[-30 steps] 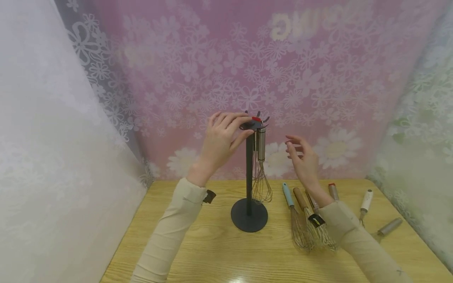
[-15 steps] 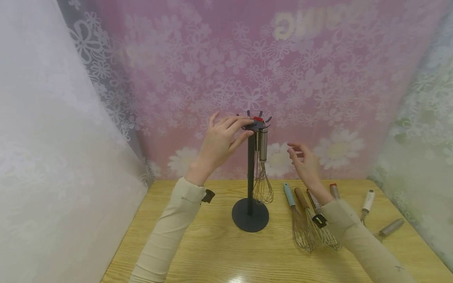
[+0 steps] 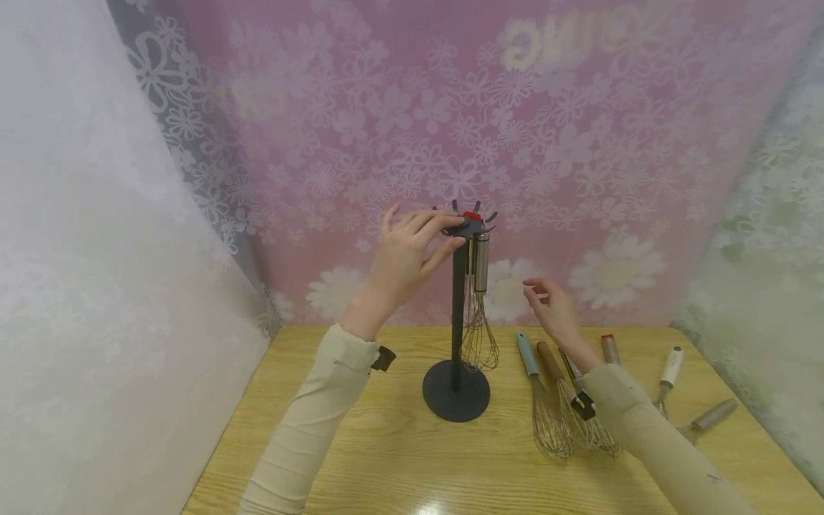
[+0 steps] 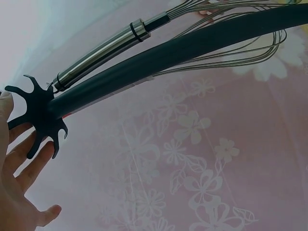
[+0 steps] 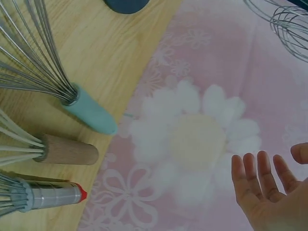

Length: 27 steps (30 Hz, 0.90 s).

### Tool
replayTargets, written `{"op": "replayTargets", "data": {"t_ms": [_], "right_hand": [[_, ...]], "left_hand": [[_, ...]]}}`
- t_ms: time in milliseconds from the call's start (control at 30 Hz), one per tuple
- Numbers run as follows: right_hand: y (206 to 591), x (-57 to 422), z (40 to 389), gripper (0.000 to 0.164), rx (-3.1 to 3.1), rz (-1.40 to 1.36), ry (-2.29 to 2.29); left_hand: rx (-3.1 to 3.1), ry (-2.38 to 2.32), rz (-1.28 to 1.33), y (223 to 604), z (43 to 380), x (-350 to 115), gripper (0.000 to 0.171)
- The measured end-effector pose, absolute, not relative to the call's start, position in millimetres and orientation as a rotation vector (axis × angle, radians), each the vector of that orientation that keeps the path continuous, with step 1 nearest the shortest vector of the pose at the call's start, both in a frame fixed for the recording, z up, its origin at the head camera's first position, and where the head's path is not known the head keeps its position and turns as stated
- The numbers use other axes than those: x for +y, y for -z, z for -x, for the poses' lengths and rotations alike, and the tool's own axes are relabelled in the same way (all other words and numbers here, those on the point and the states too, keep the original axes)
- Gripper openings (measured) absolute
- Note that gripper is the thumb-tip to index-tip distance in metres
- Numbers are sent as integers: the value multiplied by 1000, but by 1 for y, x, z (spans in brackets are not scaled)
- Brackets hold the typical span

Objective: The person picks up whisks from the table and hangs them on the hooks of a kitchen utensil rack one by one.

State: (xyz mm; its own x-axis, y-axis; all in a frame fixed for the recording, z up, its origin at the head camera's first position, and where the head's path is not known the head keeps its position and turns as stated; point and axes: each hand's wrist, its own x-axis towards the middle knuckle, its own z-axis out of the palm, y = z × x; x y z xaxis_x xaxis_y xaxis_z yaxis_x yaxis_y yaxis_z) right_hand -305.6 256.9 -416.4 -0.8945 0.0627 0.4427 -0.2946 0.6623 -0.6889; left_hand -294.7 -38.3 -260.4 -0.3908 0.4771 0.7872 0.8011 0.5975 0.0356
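Observation:
A black utensil stand (image 3: 458,315) with a ring of hooks rises from a round base. My left hand (image 3: 405,250) pinches its hooked top, thumb below and fingers above; the left wrist view shows the thumb and fingers around the hook head (image 4: 41,106). Two whisks hang on the right side of the pole. The nearer has a shiny steel handle (image 3: 481,265); the other is partly hidden behind it. My right hand (image 3: 556,311) hovers with nothing in it, right of the hanging whisks, fingers loosely bent. It is above the handles of the whisks lying on the table.
On the wooden table (image 3: 386,443) lie a blue-handled whisk (image 3: 526,354), a wooden-handled whisk (image 3: 548,360) and a red-tipped whisk (image 5: 53,195). Farther right are a white-handled whisk (image 3: 672,366) and a grey-handled one (image 3: 714,415). A floral curtain (image 3: 360,143) closes off the back.
My right hand has sunk lower toward the table's whisks, still holding nothing. My left hand keeps its place at the stand's top. The hanging whisks stay put.

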Motion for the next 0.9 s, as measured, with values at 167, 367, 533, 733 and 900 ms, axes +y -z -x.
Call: {"op": "replayTargets", "data": {"t_ms": [167, 367, 533, 733, 900], "right_hand": [[428, 261, 311, 35, -2472, -198, -1155], [442, 264, 315, 36, -2535, -171, -1138], [452, 264, 316, 37, -2597, -154, -1115], [464, 265, 316, 34, -2650, -153, -1090], [469, 267, 317, 34, -2688, -158, -1089]], "left_hand": [[-2052, 560, 1002, 260, 293, -37, 32], [-2051, 556, 989, 259, 292, -37, 31], [-2055, 562, 993, 258, 292, -36, 31], [-2050, 567, 994, 258, 291, -37, 30], [-2064, 562, 988, 259, 291, -37, 31]]}}
